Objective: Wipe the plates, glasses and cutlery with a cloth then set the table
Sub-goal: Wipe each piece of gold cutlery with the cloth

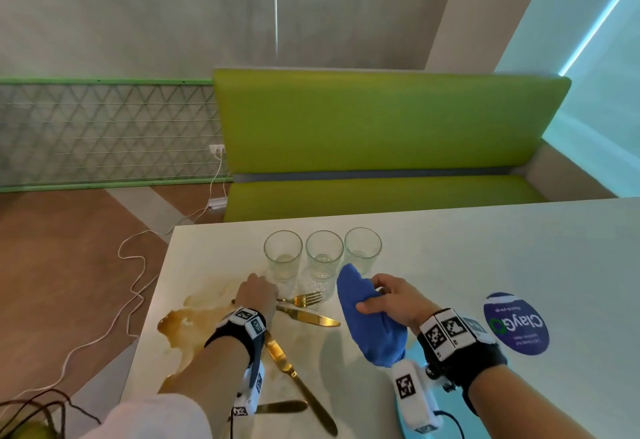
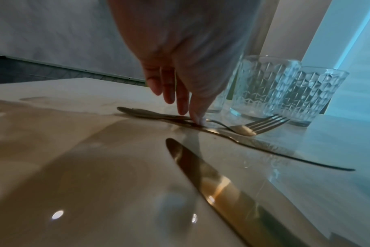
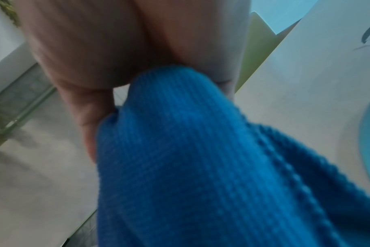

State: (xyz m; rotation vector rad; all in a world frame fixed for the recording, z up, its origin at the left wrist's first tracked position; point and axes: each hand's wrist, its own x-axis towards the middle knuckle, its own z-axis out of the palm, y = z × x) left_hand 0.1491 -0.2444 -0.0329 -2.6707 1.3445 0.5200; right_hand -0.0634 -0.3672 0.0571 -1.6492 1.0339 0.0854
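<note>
On the white table, three clear glasses stand in a row at the back. A gold fork lies in front of them, with gold knives nearby. My left hand reaches down over the fork's handle. In the left wrist view its straight fingers touch the handle of the fork, beside a knife and the glasses. My right hand grips a bunched blue cloth above the table. The cloth fills the right wrist view.
A brown liquid spill spreads over the table's left part under my left arm. A light-blue plate lies under my right wrist. A round blue sticker is on the right. A green bench stands behind, and a white cable lies on the floor.
</note>
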